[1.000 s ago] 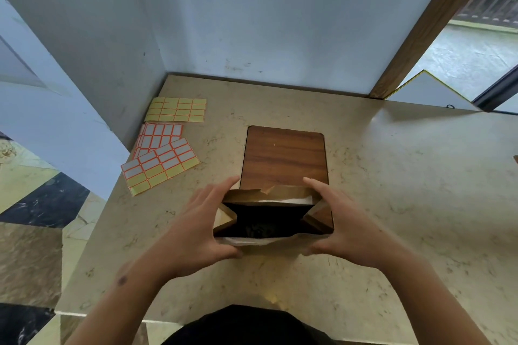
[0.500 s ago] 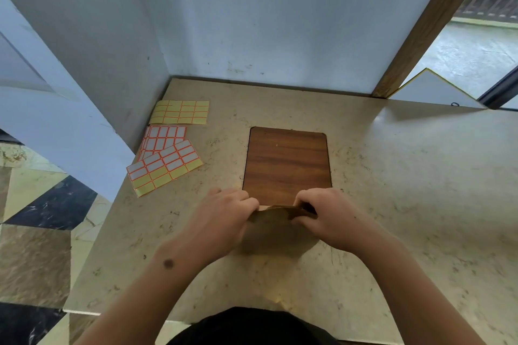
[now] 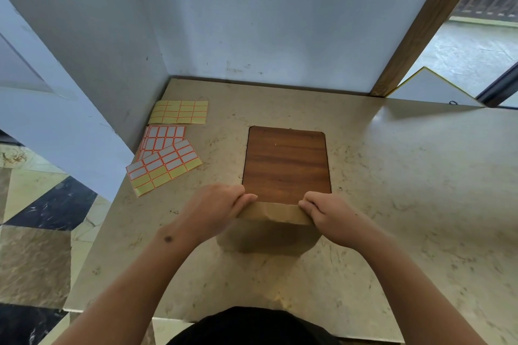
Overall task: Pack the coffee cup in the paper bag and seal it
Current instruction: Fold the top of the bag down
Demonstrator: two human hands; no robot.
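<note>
The paper bag (image 3: 276,225) is stood at lower centre of the frame on the beige stone counter (image 3: 406,190), its top folded flat and pinched at either end by the left hand (image 3: 215,210) and the right hand (image 3: 330,218); its contents cannot be seen. Just behind it a wooden board (image 3: 286,162) is laid flat, and three label sheets (image 3: 168,154) are spread at centre left near the grey wall (image 3: 252,17). A wooden post (image 3: 429,19) is seen at upper right.
</note>
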